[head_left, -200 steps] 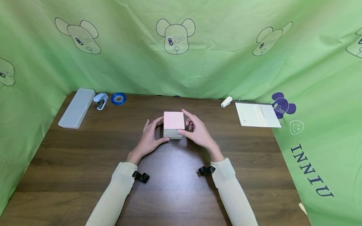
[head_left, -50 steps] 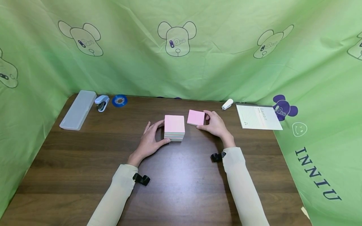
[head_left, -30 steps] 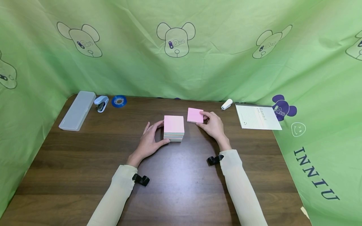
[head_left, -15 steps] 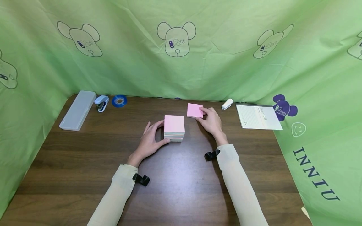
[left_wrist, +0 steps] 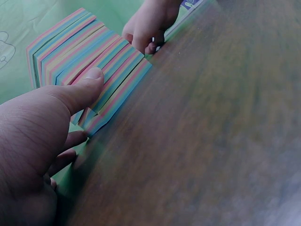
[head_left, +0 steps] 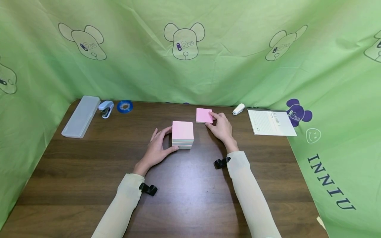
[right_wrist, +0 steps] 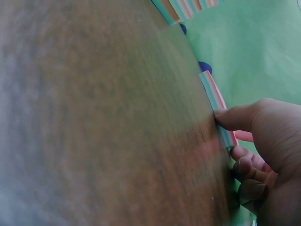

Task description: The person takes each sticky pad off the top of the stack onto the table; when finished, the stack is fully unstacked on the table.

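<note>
A tall stack of sticky note pads [head_left: 183, 131] stands mid-table, pink on top with multicoloured striped sides. My left hand [head_left: 156, 149] holds it from the left, thumb on the near face and fingers round the far left side. In the left wrist view that thumb lies across the striped edges [left_wrist: 113, 61]. Behind and to the right of the stack is a thin pink sticky note pad [head_left: 203, 115]. My right hand [head_left: 221, 127] pinches its right side, the thumb at the near edge and a fingertip on top. The right wrist view shows the pad's striped edge [right_wrist: 212, 92] under the thumb.
Along the back left lie a pale plastic case [head_left: 81, 117], a light blue stapler [head_left: 106, 108] and a blue tape roll [head_left: 125, 106]. At the back right are a small white object [head_left: 238, 109] and a lined notepad [head_left: 271, 123]. A green curtain [head_left: 184, 79] borders the wooden table.
Earlier both hands were at the tall stack. Since then my right hand has brought the thin pad to its right, then slid it toward the back edge. My left hand has stayed at the stack.
</note>
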Demonstrator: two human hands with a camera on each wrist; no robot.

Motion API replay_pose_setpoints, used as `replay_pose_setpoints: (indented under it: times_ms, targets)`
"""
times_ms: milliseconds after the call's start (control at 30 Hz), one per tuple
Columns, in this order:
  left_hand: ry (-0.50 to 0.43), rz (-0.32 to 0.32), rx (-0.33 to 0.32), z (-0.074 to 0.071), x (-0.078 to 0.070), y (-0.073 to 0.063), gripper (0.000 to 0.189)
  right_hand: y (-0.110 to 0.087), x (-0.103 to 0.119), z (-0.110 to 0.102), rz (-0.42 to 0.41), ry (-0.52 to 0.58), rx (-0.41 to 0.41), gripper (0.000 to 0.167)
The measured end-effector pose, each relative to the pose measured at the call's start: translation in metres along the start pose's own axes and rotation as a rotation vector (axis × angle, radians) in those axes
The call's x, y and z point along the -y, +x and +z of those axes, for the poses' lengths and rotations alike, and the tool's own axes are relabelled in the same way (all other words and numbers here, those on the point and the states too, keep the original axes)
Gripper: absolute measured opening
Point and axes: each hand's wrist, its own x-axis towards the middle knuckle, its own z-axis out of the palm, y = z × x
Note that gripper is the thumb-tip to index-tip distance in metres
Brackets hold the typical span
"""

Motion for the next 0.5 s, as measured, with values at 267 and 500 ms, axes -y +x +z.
replay_pose_setpoints:
  times_ms: [267, 500]
  targets:
    - [0.002, -0.002, 0.003, -0.0001, 0.0006, -0.0005, 0.091, -0.0003, -0.0008, 0.0008, 0.001, 0.019, -0.01, 0.062]
    - [0.0, 0.001, -0.002, -0.0002, 0.0004, -0.0007, 0.091, -0.0023, -0.0022, 0.0006, -0.016, 0.064, -0.027, 0.061]
